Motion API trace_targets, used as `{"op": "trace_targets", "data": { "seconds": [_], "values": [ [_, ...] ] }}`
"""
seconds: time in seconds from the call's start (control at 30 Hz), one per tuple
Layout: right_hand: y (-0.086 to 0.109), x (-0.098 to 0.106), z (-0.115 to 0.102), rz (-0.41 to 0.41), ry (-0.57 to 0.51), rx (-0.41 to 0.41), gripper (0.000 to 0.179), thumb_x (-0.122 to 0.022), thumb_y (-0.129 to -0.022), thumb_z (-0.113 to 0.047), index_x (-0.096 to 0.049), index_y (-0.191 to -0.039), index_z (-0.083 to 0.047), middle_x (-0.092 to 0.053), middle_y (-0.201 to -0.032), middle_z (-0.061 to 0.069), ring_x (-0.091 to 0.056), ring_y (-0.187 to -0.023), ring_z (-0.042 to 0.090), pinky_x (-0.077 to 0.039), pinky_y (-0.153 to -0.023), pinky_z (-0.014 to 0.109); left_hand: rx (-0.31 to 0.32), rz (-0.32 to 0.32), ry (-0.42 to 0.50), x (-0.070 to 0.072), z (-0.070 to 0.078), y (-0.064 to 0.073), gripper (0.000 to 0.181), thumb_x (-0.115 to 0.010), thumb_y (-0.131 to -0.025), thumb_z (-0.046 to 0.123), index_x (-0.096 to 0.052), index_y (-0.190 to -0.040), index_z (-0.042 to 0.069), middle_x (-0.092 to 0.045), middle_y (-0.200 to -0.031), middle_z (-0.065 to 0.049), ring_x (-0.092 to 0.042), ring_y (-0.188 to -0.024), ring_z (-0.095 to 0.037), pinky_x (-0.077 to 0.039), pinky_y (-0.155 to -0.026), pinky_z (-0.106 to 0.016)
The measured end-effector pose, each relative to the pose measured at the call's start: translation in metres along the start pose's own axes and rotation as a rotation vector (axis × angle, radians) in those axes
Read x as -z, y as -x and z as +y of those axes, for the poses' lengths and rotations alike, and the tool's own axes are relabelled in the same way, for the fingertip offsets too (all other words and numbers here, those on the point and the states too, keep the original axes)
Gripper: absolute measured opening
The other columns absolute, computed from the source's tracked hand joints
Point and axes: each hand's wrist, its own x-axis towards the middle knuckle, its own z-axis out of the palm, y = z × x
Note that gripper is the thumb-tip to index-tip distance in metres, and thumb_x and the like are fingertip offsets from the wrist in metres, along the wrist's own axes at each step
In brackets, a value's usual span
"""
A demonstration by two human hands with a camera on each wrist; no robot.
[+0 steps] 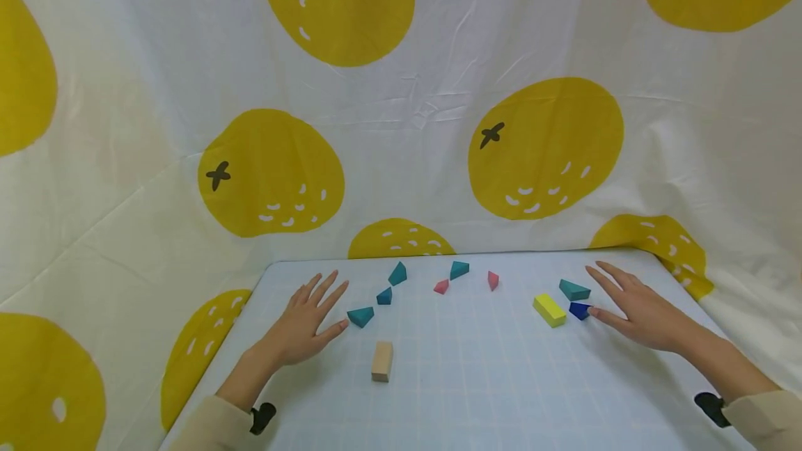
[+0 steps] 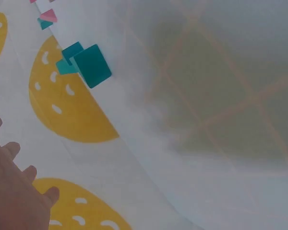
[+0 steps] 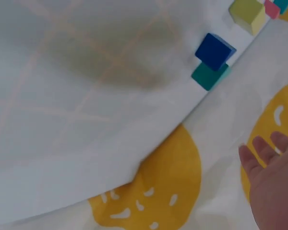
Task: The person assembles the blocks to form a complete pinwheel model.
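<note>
My left hand [image 1: 307, 322], fingers spread and holding nothing, is over the left side of the table. Nearest its fingertips lies a teal wedge-shaped block [image 1: 360, 317], with a smaller blue block [image 1: 384, 296] just beyond. A plain wooden block [image 1: 382, 361] lies to the right of that wrist. On the other side, my right hand [image 1: 645, 308] has its fingers straight and apart. Its thumb overlaps the edge of a dark blue block [image 1: 578, 310] in the head view. Beside that are a teal block [image 1: 574, 289] and a yellow rectangular block [image 1: 549, 310].
Toward the back of the white gridded table [image 1: 464, 388] sit two more teal blocks [image 1: 397, 273] and two small pink blocks [image 1: 441, 287]. A white curtain [image 1: 407, 159] with yellow fruit shapes hangs behind and around the table's edges.
</note>
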Motion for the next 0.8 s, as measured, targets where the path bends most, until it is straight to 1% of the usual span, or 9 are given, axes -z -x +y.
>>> {"op": "trace_targets", "data": {
  "seconds": [0.23,0.33,0.4,0.5,0.67,0.8],
  "values": [
    [-0.003,-0.008,-0.008,0.0,-0.087,0.013,0.089,-0.07,-0.095,-0.047,-0.024,-0.162,-0.01,-0.023,-0.161,0.029,-0.03,-0.139,0.056,-0.036,-0.101,0.076,-0.017,-0.013,0.04,-0.006,0.01,0.0,0.078,-0.048,-0.101,0.064,-0.021,-0.165,0.029,-0.014,-0.172,-0.003,-0.018,-0.155,-0.038,-0.022,-0.118,-0.066],
    [-0.003,-0.011,-0.011,-0.008,-0.131,0.015,0.088,-0.071,-0.095,-0.044,-0.025,-0.161,-0.009,-0.023,-0.16,0.03,-0.031,-0.138,0.056,-0.037,-0.1,0.075,-0.015,-0.026,0.058,-0.009,0.014,0.0,0.08,-0.047,-0.1,0.067,-0.017,-0.165,0.032,-0.014,-0.172,0.0,-0.022,-0.154,-0.035,-0.025,-0.118,-0.064],
    [-0.004,-0.014,-0.013,-0.018,-0.16,0.013,0.088,-0.072,-0.095,-0.043,-0.024,-0.161,-0.009,-0.024,-0.159,0.031,-0.032,-0.137,0.055,-0.038,-0.099,0.075,-0.015,-0.036,0.073,-0.011,0.017,0.0,0.081,-0.048,-0.099,0.067,-0.015,-0.165,0.034,-0.014,-0.172,0.002,-0.025,-0.152,-0.033,-0.028,-0.117,-0.063],
    [-0.005,-0.017,-0.018,-0.031,-0.198,0.007,0.087,-0.073,-0.095,-0.039,-0.025,-0.161,-0.008,-0.026,-0.158,0.031,-0.036,-0.136,0.053,-0.041,-0.099,0.072,-0.01,-0.054,0.114,-0.012,0.021,0.0,0.083,-0.055,-0.098,0.063,-0.014,-0.165,0.036,-0.016,-0.171,0.003,-0.028,-0.151,-0.03,-0.031,-0.116,-0.062],
    [-0.009,-0.022,-0.025,-0.042,-0.243,0.024,0.083,-0.074,-0.095,-0.031,-0.029,-0.158,-0.002,-0.031,-0.153,0.03,-0.043,-0.133,0.051,-0.044,-0.1,0.067,0.006,-0.089,0.209,-0.016,0.028,-0.001,0.084,-0.067,-0.097,0.049,-0.02,-0.164,0.031,-0.023,-0.169,0.001,-0.031,-0.15,-0.026,-0.036,-0.115,-0.057],
    [-0.012,-0.027,-0.028,-0.042,-0.252,0.03,0.08,-0.074,-0.095,-0.03,-0.031,-0.155,0.003,-0.037,-0.149,0.03,-0.047,-0.131,0.049,-0.044,-0.102,0.066,0.038,-0.134,0.302,-0.02,0.034,-0.002,0.083,-0.072,-0.095,0.045,-0.026,-0.162,0.029,-0.029,-0.165,-0.001,-0.036,-0.147,-0.026,-0.039,-0.113,-0.056]
  ]
}}
